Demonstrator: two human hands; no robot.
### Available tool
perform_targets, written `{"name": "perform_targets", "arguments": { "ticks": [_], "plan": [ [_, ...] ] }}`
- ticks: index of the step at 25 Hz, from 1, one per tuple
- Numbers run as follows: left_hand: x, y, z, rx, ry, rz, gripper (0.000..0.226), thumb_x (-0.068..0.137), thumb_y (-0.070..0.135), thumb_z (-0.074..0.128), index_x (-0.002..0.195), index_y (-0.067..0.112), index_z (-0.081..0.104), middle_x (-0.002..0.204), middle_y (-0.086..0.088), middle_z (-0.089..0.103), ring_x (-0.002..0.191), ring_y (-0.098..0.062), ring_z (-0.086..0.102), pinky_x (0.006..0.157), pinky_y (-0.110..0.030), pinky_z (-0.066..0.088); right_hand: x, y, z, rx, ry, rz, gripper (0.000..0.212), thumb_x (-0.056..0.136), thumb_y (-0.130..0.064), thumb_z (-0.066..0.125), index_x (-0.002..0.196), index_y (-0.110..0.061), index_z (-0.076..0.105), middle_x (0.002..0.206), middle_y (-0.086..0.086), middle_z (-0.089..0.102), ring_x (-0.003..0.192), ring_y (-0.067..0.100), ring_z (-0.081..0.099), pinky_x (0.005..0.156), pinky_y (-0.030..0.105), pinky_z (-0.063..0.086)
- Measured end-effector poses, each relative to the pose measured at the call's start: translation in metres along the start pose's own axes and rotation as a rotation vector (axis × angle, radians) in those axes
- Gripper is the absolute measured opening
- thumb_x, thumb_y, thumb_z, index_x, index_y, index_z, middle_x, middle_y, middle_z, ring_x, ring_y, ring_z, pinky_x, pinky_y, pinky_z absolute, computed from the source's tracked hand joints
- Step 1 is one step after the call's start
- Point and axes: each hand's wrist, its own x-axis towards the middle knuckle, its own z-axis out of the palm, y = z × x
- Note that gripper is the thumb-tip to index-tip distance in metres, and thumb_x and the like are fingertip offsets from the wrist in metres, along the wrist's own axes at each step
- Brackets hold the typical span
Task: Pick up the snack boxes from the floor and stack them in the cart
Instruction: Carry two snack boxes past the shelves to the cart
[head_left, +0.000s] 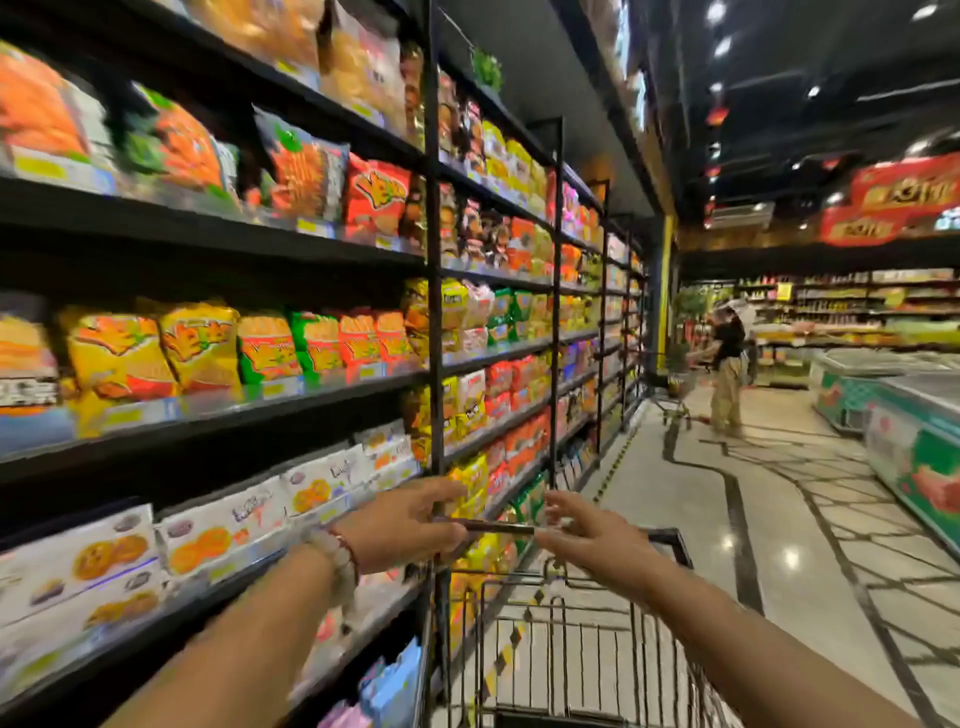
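Note:
My left hand (410, 525) pinches one end of a thin, dark, flat thing (493, 527), seen edge-on and blurred; I cannot tell what it is. My right hand (587, 538) reaches toward its other end with fingers spread and straight, at or just short of it. Both hands hover above the wire shopping cart (571, 649), whose dark far rim (675, 540) shows behind my right hand. What lies in the basket is out of view. No snack boxes show on the floor.
A tall black shelf unit (435, 312) full of snack bags runs along the left, with white biscuit boxes (218, 535) at hand height. The glossy aisle floor (779, 519) stretches ahead. Freezer chests (909, 441) stand at right. A person with another cart (727, 364) stands far down the aisle.

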Motion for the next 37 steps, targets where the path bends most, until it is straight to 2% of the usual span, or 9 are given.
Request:
{"name": "perform_targets", "arguments": {
  "ticks": [2, 5, 9, 14, 19, 26, 32, 34, 37],
  "plan": [
    [-0.033, 0.023, -0.042, 0.022, 0.062, -0.011, 0.048, 0.091, 0.035, 0.057, 0.136, 0.026, 0.041, 0.13, 0.013, 0.045, 0.119, -0.005, 0.045, 0.087, -0.01, 0.034, -0.012, -0.039, -0.024, -0.01, -0.04, -0.063, 0.045, 0.093, -0.031, 0.058, 0.136, -0.027, 0.045, 0.131, 0.0, 0.054, 0.107, 0.009, 0.054, 0.075, 0.009, 0.047],
    [-0.093, 0.059, -0.079, 0.011, 0.151, -0.047, 0.041, 0.089, 0.038, 0.059, 0.126, 0.036, 0.043, 0.124, 0.017, 0.048, 0.119, -0.006, 0.047, 0.085, -0.012, 0.039, -0.037, -0.084, -0.047, -0.019, -0.054, -0.172, 0.043, 0.091, -0.038, 0.057, 0.133, -0.029, 0.048, 0.122, -0.006, 0.057, 0.115, 0.012, 0.055, 0.093, 0.028, 0.049],
    [-0.176, 0.098, -0.086, -0.028, 0.235, -0.159, 0.037, 0.089, 0.033, 0.058, 0.124, 0.038, 0.044, 0.128, 0.013, 0.048, 0.12, -0.008, 0.048, 0.092, -0.023, 0.042, -0.083, -0.117, -0.042, -0.049, -0.173, -0.274, 0.047, 0.092, -0.039, 0.057, 0.136, -0.029, 0.045, 0.13, -0.003, 0.055, 0.119, 0.011, 0.052, 0.092, 0.023, 0.043],
    [-0.287, 0.133, -0.086, -0.018, 0.32, -0.316, 0.045, 0.088, 0.032, 0.061, 0.13, 0.031, 0.044, 0.131, 0.011, 0.048, 0.118, -0.005, 0.048, 0.088, -0.015, 0.043, -0.138, -0.166, -0.012, -0.068, -0.351, -0.407, 0.046, 0.091, -0.041, 0.056, 0.135, -0.032, 0.045, 0.129, -0.005, 0.055, 0.112, 0.01, 0.053, 0.094, 0.027, 0.045],
    [-0.414, 0.163, -0.108, 0.075, 0.476, -0.503, 0.042, 0.09, 0.028, 0.058, 0.13, 0.028, 0.047, 0.134, 0.009, 0.048, 0.12, -0.008, 0.049, 0.098, -0.025, 0.042, -0.198, -0.246, 0.039, -0.001, -0.488, -0.572, 0.044, 0.092, -0.042, 0.056, 0.133, -0.037, 0.045, 0.117, -0.014, 0.053, 0.1, -0.001, 0.052, 0.071, 0.009, 0.042],
    [-0.645, 0.232, -0.117, 0.167, 0.653, -0.832, 0.04, 0.093, 0.025, 0.053, 0.131, 0.032, 0.044, 0.13, 0.017, 0.044, 0.119, -0.006, 0.047, 0.095, -0.025, 0.039, -0.318, -0.368, 0.134, 0.162, -0.736, -0.762, 0.033, 0.088, -0.046, 0.058, 0.12, -0.046, 0.05, 0.117, -0.015, 0.057, 0.117, 0.011, 0.055, 0.103, 0.039, 0.044],
    [-0.875, 0.34, -0.094, 0.23, 0.764, -1.191, 0.035, 0.071, 0.054, 0.06, 0.104, 0.059, 0.048, 0.126, 0.022, 0.051, 0.117, -0.004, 0.051, 0.101, -0.031, 0.043, -0.495, -0.482, 0.217, 0.303, -0.975, -0.946, 0.039, 0.092, -0.037, 0.056, 0.13, -0.033, 0.05, 0.132, -0.004, 0.052, 0.118, 0.015, 0.051, 0.097, 0.033, 0.041],
    [-0.938, 0.381, -0.079, 0.225, 0.839, -1.276, 0.03, 0.079, 0.047, 0.061, 0.104, 0.055, 0.047, 0.125, 0.018, 0.051, 0.118, -0.006, 0.05, 0.103, -0.032, 0.042, -0.559, -0.518, 0.243, 0.317, -1.065, -1.039, 0.036, 0.093, -0.036, 0.055, 0.128, -0.031, 0.051, 0.131, -0.003, 0.051, 0.119, 0.013, 0.05, 0.095, 0.031, 0.041],
    [-1.011, 0.431, -0.058, 0.248, 0.958, -1.415, 0.034, 0.089, 0.031, 0.061, 0.12, 0.04, 0.05, 0.129, 0.012, 0.051, 0.114, -0.007, 0.052, 0.09, -0.022, 0.048, -0.644, -0.564, 0.274, 0.322, -1.196, -1.16, 0.04, 0.093, -0.037, 0.055, 0.132, -0.033, 0.049, 0.12, -0.007, 0.05, 0.115, 0.008, 0.046, 0.096, 0.028, 0.039]
  ]
}}
